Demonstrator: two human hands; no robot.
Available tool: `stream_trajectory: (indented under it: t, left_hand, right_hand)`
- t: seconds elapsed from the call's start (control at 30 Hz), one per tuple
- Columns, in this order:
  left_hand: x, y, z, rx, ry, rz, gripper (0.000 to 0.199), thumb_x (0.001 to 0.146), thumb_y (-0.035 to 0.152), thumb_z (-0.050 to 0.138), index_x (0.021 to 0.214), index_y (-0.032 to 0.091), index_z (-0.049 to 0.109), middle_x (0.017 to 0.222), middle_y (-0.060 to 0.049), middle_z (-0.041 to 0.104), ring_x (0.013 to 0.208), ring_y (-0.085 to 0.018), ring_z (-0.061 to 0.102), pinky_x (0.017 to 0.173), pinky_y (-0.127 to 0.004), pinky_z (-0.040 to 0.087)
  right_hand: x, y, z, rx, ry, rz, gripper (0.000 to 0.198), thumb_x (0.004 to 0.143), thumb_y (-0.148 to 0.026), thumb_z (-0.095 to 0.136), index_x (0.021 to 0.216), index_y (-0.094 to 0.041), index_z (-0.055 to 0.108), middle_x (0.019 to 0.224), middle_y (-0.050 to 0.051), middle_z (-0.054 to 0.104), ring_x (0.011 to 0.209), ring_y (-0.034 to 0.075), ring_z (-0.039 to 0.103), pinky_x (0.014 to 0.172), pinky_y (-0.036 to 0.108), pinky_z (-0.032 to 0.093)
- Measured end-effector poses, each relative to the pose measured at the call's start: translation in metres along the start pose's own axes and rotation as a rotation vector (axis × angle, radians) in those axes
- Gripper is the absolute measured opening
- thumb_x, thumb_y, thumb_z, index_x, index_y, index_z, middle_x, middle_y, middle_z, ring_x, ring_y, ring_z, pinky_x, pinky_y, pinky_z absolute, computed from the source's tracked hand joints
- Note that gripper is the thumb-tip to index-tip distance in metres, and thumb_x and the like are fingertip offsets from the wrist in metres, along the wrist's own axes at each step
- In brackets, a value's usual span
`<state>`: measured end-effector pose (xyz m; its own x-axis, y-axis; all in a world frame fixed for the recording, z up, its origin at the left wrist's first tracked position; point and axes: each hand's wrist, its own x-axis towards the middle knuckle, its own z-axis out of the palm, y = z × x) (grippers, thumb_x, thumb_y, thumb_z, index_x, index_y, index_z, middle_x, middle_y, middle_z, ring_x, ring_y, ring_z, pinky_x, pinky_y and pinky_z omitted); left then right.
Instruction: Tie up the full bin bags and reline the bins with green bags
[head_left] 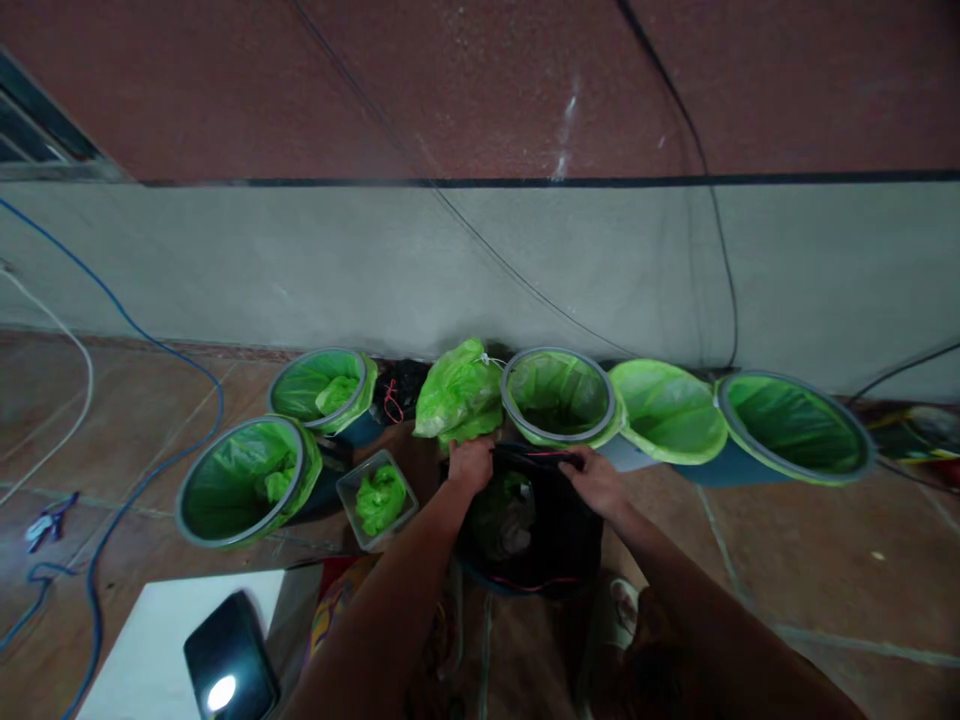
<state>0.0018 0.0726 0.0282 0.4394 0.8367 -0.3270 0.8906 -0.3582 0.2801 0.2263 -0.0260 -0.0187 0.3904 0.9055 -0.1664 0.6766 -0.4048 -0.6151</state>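
Between my knees stands a bin lined with a black drawstring trash bag point(566, 535), its red cord showing along the rim. My left hand point(471, 466) is closed on the bag's far left edge. On the far right edge, my right hand point(596, 480) pinches the black plastic. Crumpled pale and greenish material point(514, 515) lies inside the bag, too dim to name. Just beyond my left hand sits a tied, filled green bag point(459, 390). A clear square container point(360, 520) holding a bunched green bag point(380, 498) is to the left.
Green-lined bins stand left point(244, 515) and right point(795, 465) along the wall, with a green-lined bin point(559, 435) directly ahead. A lit phone point(232, 655) lies on a white surface point(150, 650). A blue cable point(154, 475) and small keys-like item point(49, 523) lie left.
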Motion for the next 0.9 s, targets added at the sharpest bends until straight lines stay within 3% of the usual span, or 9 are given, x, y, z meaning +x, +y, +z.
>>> stream_trajectory:
  t: [0.07, 0.13, 0.2, 0.33, 0.43, 0.57, 0.7, 0.8, 0.9]
  left_hand:
    - [-0.001, 0.004, -0.002, -0.027, 0.015, 0.038, 0.033, 0.099, 0.022, 0.049, 0.116, 0.023, 0.077, 0.120, -0.009, 0.077, 0.120, -0.028, 0.066, 0.113, -0.048, 0.039]
    - [-0.003, 0.008, -0.003, -0.057, 0.042, 0.069, 0.032, 0.100, 0.024, 0.050, 0.116, 0.022, 0.078, 0.122, -0.009, 0.077, 0.120, -0.029, 0.066, 0.113, -0.049, 0.038]
    - [-0.005, 0.010, -0.004, -0.083, 0.070, 0.077, 0.032, 0.099, 0.023, 0.051, 0.116, 0.022, 0.078, 0.124, -0.009, 0.076, 0.120, -0.030, 0.066, 0.114, -0.049, 0.038]
    - [-0.006, 0.009, -0.005, -0.092, 0.080, 0.043, 0.032, 0.098, 0.021, 0.051, 0.114, 0.025, 0.079, 0.121, -0.007, 0.077, 0.118, -0.028, 0.067, 0.114, -0.050, 0.039]
    - [-0.008, 0.009, -0.010, -0.093, 0.117, 0.012, 0.033, 0.097, 0.018, 0.051, 0.117, 0.024, 0.078, 0.122, -0.008, 0.076, 0.119, -0.029, 0.066, 0.114, -0.050, 0.040]
    - [-0.024, 0.014, -0.023, -0.156, 0.176, 0.039, 0.036, 0.093, 0.017, 0.057, 0.126, 0.018, 0.072, 0.127, -0.012, 0.073, 0.120, -0.028, 0.065, 0.110, -0.042, 0.045]
    - [-0.071, 0.018, -0.020, -0.227, -0.053, 0.263, 0.028, 0.090, 0.022, 0.060, 0.113, 0.020, 0.077, 0.114, -0.008, 0.077, 0.107, -0.023, 0.070, 0.100, -0.033, 0.051]
    - [-0.116, 0.019, 0.001, -0.051, -0.297, 0.370, 0.033, 0.081, 0.030, 0.071, 0.114, 0.024, 0.076, 0.116, -0.009, 0.075, 0.113, -0.028, 0.067, 0.102, -0.040, 0.049]
    - [-0.145, 0.022, 0.027, 0.108, -0.384, 0.367, 0.050, 0.077, 0.030, 0.073, 0.127, 0.026, 0.070, 0.130, -0.011, 0.070, 0.124, -0.033, 0.060, 0.109, -0.052, 0.043]
  right_hand:
    - [-0.004, -0.006, 0.001, -0.124, 0.004, -0.046, 0.053, 0.087, -0.031, 0.063, 0.137, -0.014, 0.061, 0.120, 0.014, 0.074, 0.109, 0.026, 0.070, 0.095, 0.035, 0.053]
    - [-0.006, -0.014, 0.002, -0.207, -0.023, -0.061, 0.062, 0.088, -0.031, 0.065, 0.146, -0.015, 0.054, 0.123, 0.015, 0.073, 0.111, 0.027, 0.070, 0.094, 0.036, 0.052]
    - [-0.006, -0.020, 0.002, -0.245, -0.068, -0.035, 0.051, 0.090, -0.030, 0.063, 0.140, -0.017, 0.061, 0.113, 0.013, 0.077, 0.104, 0.027, 0.072, 0.089, 0.034, 0.053]
    - [-0.003, -0.022, -0.001, -0.278, -0.096, 0.017, 0.021, 0.091, -0.025, 0.059, 0.104, -0.022, 0.076, 0.100, 0.008, 0.079, 0.097, 0.024, 0.073, 0.080, 0.030, 0.051]
    - [-0.002, -0.019, -0.007, -0.253, -0.016, 0.000, 0.021, 0.091, -0.024, 0.058, 0.097, -0.024, 0.078, 0.097, 0.007, 0.080, 0.093, 0.024, 0.072, 0.078, 0.030, 0.050]
    - [0.001, -0.020, -0.014, -0.030, 0.068, -0.038, 0.024, 0.090, -0.022, 0.055, 0.097, -0.025, 0.078, 0.097, 0.005, 0.080, 0.091, 0.022, 0.071, 0.079, 0.030, 0.050]
    - [0.001, -0.031, -0.017, 0.112, 0.012, -0.001, 0.022, 0.086, -0.020, 0.056, 0.091, -0.023, 0.078, 0.089, 0.003, 0.078, 0.083, 0.020, 0.069, 0.075, 0.028, 0.049]
    - [-0.003, -0.042, -0.022, 0.120, -0.065, 0.007, 0.022, 0.088, -0.020, 0.057, 0.092, -0.019, 0.078, 0.088, 0.005, 0.077, 0.080, 0.019, 0.067, 0.072, 0.027, 0.046]
    - [-0.007, -0.050, -0.028, 0.107, -0.111, -0.036, 0.022, 0.088, -0.019, 0.057, 0.094, -0.018, 0.079, 0.090, 0.006, 0.077, 0.081, 0.018, 0.066, 0.073, 0.027, 0.045]
